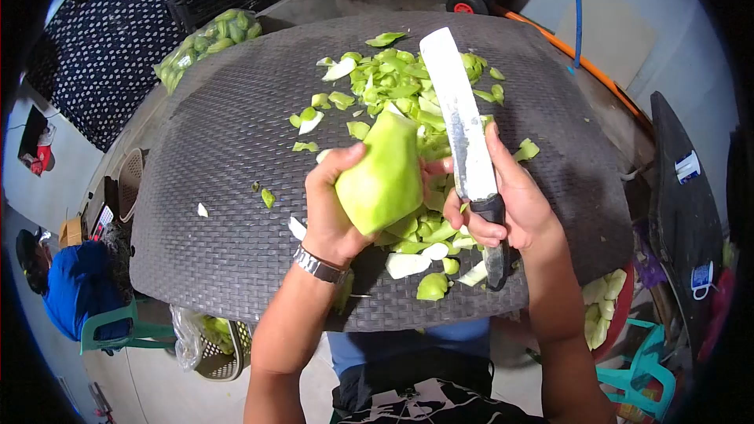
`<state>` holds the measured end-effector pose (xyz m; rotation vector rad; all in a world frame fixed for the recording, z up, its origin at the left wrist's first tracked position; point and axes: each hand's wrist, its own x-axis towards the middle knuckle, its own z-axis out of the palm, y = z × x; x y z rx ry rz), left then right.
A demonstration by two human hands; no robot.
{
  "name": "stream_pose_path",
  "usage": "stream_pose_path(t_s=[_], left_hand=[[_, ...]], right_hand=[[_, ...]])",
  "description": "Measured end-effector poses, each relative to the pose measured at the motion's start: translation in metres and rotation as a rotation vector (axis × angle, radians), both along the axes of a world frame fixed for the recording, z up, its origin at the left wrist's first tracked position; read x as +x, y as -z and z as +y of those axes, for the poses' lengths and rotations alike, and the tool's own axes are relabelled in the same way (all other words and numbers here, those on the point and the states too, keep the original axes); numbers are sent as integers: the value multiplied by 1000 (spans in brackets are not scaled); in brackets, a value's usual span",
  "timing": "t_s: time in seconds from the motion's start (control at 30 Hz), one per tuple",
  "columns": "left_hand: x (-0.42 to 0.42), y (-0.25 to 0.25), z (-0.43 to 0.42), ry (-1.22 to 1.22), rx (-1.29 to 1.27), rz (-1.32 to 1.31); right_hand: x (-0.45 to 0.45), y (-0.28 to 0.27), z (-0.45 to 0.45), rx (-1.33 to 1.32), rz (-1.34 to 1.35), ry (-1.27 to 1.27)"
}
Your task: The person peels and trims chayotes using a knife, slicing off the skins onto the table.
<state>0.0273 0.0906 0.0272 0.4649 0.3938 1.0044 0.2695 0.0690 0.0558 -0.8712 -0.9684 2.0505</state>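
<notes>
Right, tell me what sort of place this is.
Probably a home workspace for preparing food: green peelings lie on a woven-textured table, with a bag of green produce and a small wheeled vehicle beyond.

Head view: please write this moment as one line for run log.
left hand: holds green fruit | right hand: holds knife by handle | table: peel pieces scattered

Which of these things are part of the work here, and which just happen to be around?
Seemingly part of the job:
- pale green fruit, in the left hand
- broad-bladed knife, in the right hand
- green peelings on the dark table
- bag of green produce, probably

Apparently just around:
- red-hubbed wheel
- blue hose
- teal chair
- blue-and-white mug
</notes>
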Motion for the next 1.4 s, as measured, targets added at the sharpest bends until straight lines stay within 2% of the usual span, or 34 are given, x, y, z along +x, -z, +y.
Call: stream_pose_path(t_s=[0.07,0.2,0.3,0.37,0.43,0.47,0.53,0.63,0.83,1.03,1.4], left_hand=[[-3,2,1,-66,-87,-101],[3,-7,1,-315,-147,82],[6,4,-1,-403,-99,74],[-1,6,-1,-217,-51,73],[0,4,0,-218,-43,107],[2,2,-1,-188,-56,38],[7,-2,-4,-129,-81,-101],[14,-10,-9,-195,-104,-83],[15,6,-6,-300,-6,56],[16,10,-8,-344,-26,154],[16,13,-7,-334,-28,89]], right_hand=[[-1,-1,-1,-14,10,-25],[-9,10,-5,418,-478,196],[-29,14,-12,1173,-938,420],[-35,18,-17,1281,-1027,398],[-43,21,-17,1437,-1040,388],[-47,26,-15,1524,-1023,397],[-50,30,-14,1565,-1030,412],[-51,34,-14,1575,-1028,402],[-52,38,-15,1503,-1049,357],[-49,41,-11,1516,-1097,364],[-40,33,-10,1461,-1212,316]])
